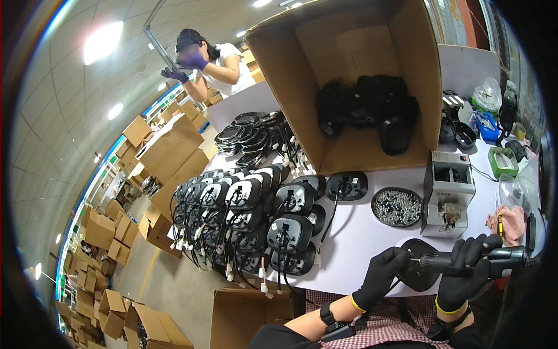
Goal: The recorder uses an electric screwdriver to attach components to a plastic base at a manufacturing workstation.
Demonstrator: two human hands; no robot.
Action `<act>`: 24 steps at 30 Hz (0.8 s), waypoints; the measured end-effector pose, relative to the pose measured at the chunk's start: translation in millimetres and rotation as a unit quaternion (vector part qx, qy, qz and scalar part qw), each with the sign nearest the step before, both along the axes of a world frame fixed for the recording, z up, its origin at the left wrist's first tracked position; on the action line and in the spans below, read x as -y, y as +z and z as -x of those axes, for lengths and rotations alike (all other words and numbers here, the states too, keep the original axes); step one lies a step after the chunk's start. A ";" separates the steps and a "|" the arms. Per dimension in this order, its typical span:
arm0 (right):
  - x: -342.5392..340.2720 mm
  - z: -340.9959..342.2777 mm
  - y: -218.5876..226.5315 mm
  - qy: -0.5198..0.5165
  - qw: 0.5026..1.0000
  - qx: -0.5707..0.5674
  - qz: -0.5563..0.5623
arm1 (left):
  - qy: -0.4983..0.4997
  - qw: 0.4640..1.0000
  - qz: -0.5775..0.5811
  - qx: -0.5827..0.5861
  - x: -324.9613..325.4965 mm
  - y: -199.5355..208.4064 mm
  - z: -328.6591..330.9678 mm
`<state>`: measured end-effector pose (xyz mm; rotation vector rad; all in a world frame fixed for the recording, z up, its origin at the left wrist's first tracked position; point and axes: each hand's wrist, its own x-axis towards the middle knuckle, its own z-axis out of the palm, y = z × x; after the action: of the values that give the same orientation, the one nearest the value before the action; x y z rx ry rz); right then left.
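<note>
Both hands, in black gloves with yellow cuffs, are at a black power driver that lies nearly level above the near edge of the white table [343,262], its tip toward 9 o'clock. Right hand [468,269] fingers are curled closed around the body of the driver [436,263]. Left hand [385,270] fingers are drawn together at the tip end of the tool; whether they pinch a small piece there cannot be told. Just beneath the driver, partly covered by it, a black rounded part [419,283] lies on the table.

Clock directions run from the hands. At 12 o'clock stands a boxy screw-feeding machine [449,189], and at 11 o'clock, just beside it, a dark oval tray [378,218] filled with small metal screws. Farther out at 11 o'clock, a large open carton [314,148] holds black parts. Between 9 and 10 o'clock, rows of stacked black-and-grey housings [244,195] trail cables with white connectors over the table edge. Dark ring-like frames [241,134] are heaped beyond them at 10 o'clock. A pink cloth [511,224] lies at 2 o'clock, with a green box [503,163] and a blue bin [487,127] toward 1 o'clock. Between 10 and 11 o'clock, across the table, a co-worker in purple gloves [232,72] raises both hands.
</note>
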<state>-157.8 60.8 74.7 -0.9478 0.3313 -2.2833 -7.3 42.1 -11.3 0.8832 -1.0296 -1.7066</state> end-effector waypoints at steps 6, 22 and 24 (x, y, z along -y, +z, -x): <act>4.0 6.6 -10.2 0.036 0.999 -0.001 0.041 | 0.002 1.000 0.020 0.015 4.8 1.8 -2.8; 5.7 41.2 -6.9 0.156 0.983 0.024 0.091 | 0.091 0.954 0.217 0.186 13.1 4.6 -11.2; 8.7 41.2 4.4 0.157 0.985 -0.004 0.076 | 0.125 0.880 0.326 0.320 11.6 -0.8 -35.1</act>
<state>-199.0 52.1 79.1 -1.0077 0.0086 -2.0361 27.7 30.5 -12.2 1.0747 -1.7057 -0.7363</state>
